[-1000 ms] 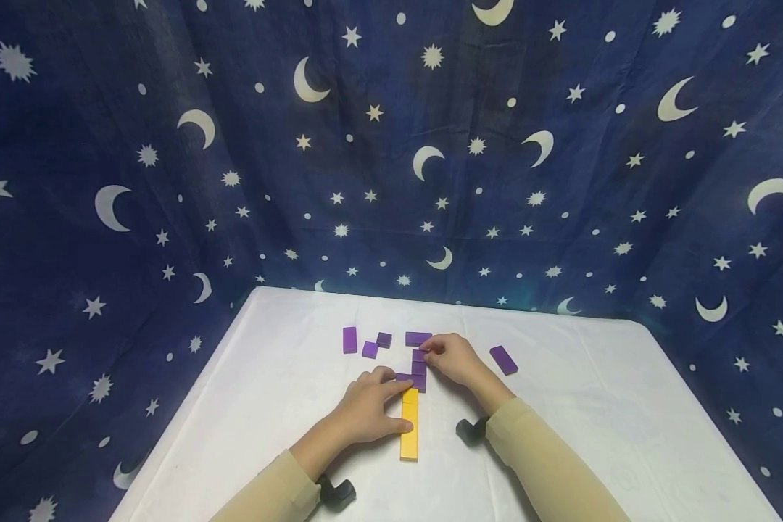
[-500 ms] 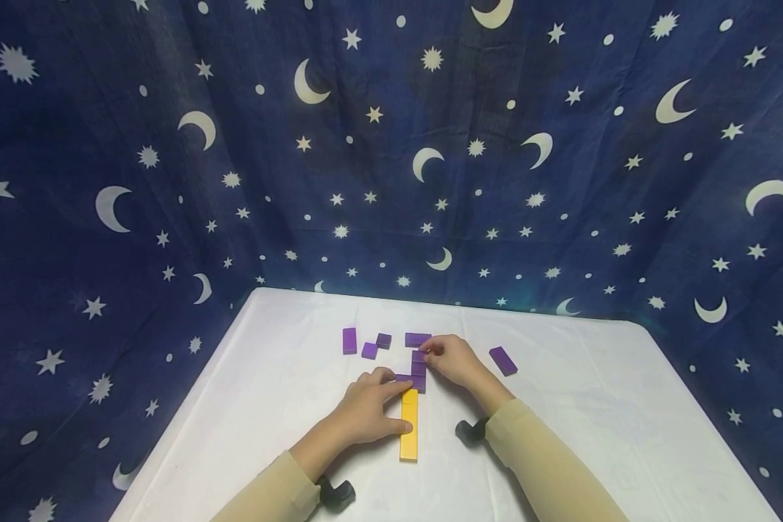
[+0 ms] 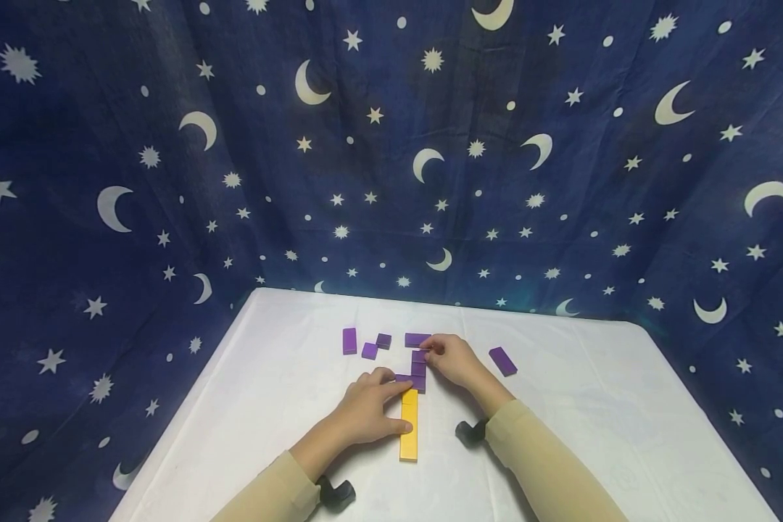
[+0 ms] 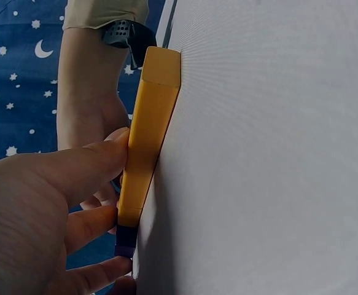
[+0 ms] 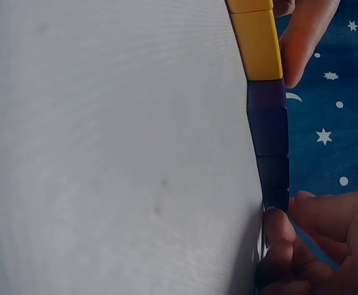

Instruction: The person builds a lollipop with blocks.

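Note:
A yellow strip of blocks lies lengthwise on the table, with a purple oblong block set crosswise at its far end. Beyond that, small purple blocks continue the line. My left hand rests along the left side, its thumb touching the yellow strip and its spread fingers reaching the purple crosswise block. With thumb and fingertips, my right hand pinches the farthest small purple block of the line; its fingers partly hide that block. Another purple oblong block lies just past these fingertips.
Left of the line lie a purple oblong block and two small purple blocks. To the right of my right hand is a tilted purple oblong block. A dark curtain with moons and stars hangs behind the white table.

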`<state>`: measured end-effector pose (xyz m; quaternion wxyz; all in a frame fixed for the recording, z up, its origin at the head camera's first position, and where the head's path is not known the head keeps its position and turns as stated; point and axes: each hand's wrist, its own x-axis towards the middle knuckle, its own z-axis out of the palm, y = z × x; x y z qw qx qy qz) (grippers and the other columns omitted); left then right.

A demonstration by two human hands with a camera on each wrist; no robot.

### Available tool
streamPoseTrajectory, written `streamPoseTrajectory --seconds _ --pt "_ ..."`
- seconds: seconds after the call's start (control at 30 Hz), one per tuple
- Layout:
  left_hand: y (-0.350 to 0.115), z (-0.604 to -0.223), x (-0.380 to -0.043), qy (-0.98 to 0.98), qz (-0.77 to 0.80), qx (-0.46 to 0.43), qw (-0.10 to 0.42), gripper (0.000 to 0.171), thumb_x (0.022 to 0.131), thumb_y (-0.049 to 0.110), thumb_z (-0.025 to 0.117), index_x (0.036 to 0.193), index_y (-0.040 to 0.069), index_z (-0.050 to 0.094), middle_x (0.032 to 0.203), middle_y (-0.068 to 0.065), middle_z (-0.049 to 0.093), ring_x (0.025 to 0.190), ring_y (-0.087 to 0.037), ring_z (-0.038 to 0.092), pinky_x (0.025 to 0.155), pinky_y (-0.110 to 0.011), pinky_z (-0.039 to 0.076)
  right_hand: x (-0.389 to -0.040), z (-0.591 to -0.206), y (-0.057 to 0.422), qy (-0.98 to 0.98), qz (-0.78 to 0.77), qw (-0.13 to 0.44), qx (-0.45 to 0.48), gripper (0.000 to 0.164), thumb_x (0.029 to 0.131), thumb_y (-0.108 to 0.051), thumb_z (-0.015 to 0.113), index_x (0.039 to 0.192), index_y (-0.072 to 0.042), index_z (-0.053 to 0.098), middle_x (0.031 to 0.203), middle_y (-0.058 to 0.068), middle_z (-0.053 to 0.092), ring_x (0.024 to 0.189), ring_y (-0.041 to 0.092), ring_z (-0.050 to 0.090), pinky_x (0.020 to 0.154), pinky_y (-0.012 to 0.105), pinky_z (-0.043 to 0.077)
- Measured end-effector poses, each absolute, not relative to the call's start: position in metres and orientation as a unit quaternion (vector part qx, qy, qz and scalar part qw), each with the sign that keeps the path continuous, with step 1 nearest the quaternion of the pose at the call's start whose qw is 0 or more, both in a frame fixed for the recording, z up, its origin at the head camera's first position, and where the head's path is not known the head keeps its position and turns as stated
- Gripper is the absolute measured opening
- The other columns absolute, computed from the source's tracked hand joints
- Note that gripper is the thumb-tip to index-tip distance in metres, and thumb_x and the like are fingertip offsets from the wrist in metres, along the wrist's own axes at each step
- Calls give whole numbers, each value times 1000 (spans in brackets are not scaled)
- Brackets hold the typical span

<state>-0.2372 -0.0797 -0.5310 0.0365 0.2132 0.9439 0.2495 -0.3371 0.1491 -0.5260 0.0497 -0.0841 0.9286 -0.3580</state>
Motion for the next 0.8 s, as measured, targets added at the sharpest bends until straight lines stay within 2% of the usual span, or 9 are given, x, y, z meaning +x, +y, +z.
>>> streamPoseTrajectory --seconds 0.13,0.23,0.37,0.5,0.8 --pt "-80 -531 -237 944 250 212 37 76 84 60 84 152 35 62 155 -7 57 134 -33 57 111 -58 48 -336 -526 150 929 -357 46 -85 20 100 -13 73 117 -19 80 108 3 76 104 24 67 108 57 53" --pt "-79 -532 -238 944 250 211 38 76 84 60 84 152 35 62 154 -7 57 134 -32 57 110 -58 48 -336 -525 151 929 -357 44 -85 21 99 -14 74 118 -19 79 104 2 75 100 22 66 102 52 56" --pt "-79 -531 -237 944 252 211 39 75 84 59 84 152 35 63 154 -7 57 134 -32 57 110 -58 48 -334 -523 153 923 -371 49 -84 23 98 -13 75 120 -18 79 97 2 72 84 18 65 83 39 58" --pt "-79 -531 -237 944 252 211 40 75 84 59 84 151 35 63 153 -6 58 133 -32 57 110 -58 48 -331 -522 154 915 -390 60 -80 24 99 -12 74 123 -16 78 93 3 71 69 17 64 64 31 56" --pt "-79 -529 -236 944 249 211 40 75 84 59 84 151 35 63 154 -7 58 132 -32 57 109 -57 48 -328 -520 163 917 -390 55 -67 30 98 -12 75 127 -18 76 92 2 71 69 17 64 63 30 56"
